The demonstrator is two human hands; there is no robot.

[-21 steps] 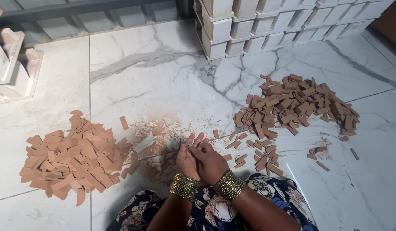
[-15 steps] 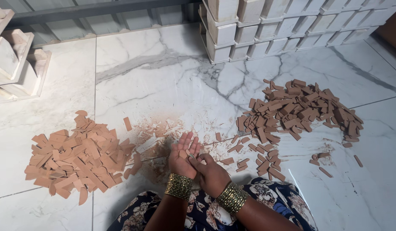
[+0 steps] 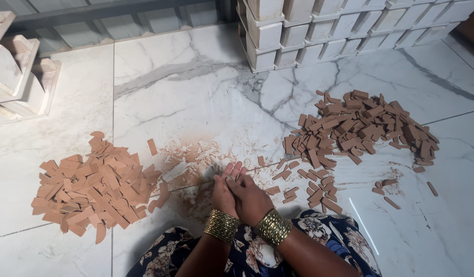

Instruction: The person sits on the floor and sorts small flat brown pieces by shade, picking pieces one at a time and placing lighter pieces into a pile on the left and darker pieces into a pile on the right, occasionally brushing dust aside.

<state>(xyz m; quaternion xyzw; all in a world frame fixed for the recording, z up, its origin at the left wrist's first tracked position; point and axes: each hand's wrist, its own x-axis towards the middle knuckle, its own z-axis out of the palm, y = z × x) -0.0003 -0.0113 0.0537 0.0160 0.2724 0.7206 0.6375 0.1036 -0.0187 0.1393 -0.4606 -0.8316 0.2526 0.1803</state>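
Head view: our left hand (image 3: 224, 194) and right hand (image 3: 251, 197) press together, fingers (image 3: 236, 170) closed, contents hidden; brown clay strips (image 3: 357, 128) beyond, white blocks (image 3: 319, 31) farther.

Small craft workshop on a marble-tiled floor (image 3: 186, 77), heaps of flat terracotta-coloured clay pieces (image 3: 93, 190), clay dust, rows of white block moulds (image 3: 319, 31) stacked along the wall

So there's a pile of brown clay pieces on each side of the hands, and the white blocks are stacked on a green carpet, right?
Not quite. The head view shows the white blocks stacked on a white marble floor, not a green carpet. The rest holds: one brown pile lies left of the hands, another right.
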